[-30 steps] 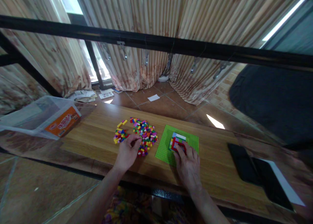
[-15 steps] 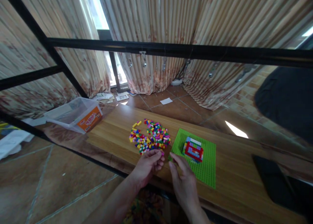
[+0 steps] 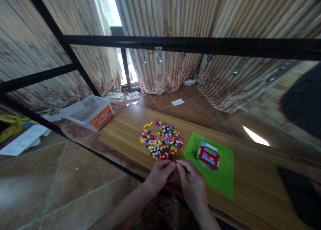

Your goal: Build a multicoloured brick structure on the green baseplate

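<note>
My left hand and my right hand meet with pinched fingertips above the table's front edge. A small pink brick showed at my left fingertips a moment ago; now the fingers mostly cover it. What my right thumb and forefinger pinch is too small to make out. Just beyond my left hand spreads a pile of small colourful bricks. To the right lies a green baseplate, bearing a low brick structure with a red frame, white and light-blue parts.
The wooden table carries these things. A clear plastic bin with an orange label stands at its left end. A dark flat object lies at the right. A black metal rail crosses in front of the curtains.
My right hand has come in to meet my left, and its fingers have closed to a pinch. The view has shifted, so the scene sits farther right. The brick structure looks unchanged.
</note>
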### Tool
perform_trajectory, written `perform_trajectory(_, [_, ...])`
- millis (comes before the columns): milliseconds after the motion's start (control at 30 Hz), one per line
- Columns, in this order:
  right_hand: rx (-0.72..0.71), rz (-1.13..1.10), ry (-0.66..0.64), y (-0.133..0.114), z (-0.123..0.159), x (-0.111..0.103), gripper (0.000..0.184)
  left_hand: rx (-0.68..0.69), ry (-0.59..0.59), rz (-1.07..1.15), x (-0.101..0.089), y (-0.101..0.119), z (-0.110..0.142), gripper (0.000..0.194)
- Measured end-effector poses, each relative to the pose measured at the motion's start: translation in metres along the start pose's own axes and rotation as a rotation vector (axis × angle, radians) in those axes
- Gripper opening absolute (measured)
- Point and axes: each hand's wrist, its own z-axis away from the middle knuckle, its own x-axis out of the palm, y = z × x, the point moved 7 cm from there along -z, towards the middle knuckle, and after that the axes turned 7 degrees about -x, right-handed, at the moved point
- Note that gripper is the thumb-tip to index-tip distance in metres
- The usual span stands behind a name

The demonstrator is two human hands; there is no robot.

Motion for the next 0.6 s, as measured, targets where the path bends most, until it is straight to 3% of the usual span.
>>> perform_trajectory(100, [-0.039,0.158,0.017,0.014,-0.009,0.001,0.026,0.152,0.154,-0.311,-0.017,0.012,0.006,0.029])
perform_trajectory(200, [-0.104,0.312,0.002,0.023,-0.021,0.006,0.029,0.206,0.235,-0.513,-0.035,0.018,0.013,0.024])
perform_trajectory(367, [-0.137,0.461,-0.085,0.03,-0.037,0.022,0.028,0.161,0.279,-0.611,-0.055,0.017,0.014,0.023])
perform_trajectory(600, [-0.116,0.459,-0.06,0.033,-0.057,0.014,0.037,0.185,0.247,-0.589,-0.052,0.028,0.001,0.019])
